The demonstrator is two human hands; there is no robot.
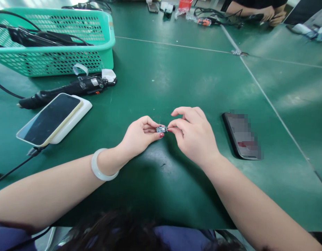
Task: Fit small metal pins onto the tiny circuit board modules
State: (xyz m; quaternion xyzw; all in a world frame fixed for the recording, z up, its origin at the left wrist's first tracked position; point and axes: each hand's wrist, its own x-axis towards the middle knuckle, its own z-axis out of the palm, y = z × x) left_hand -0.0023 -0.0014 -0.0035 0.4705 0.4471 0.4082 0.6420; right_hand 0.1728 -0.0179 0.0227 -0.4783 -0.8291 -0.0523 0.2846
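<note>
Between the thumb and fingers of my left hand [138, 134] is a small grey electronic part [161, 129], which looks like a little circuit board with dark components. It is held just above the green table. My right hand [193, 130] has its thumb and a finger pinched together at the part's right end, while the index finger is raised and bent. Whether those fingertips grip the part itself or something tiny on it is too small to tell. A pale bangle [104, 165] circles my left wrist.
To the left, a phone [49, 118] rests on a white block [72, 120] with a cable. Behind them lie a black corded tool [69, 90] and a green basket [105, 57] of black items. A dark phone [240, 136] lies right. Another person's hands [273, 15] are far right.
</note>
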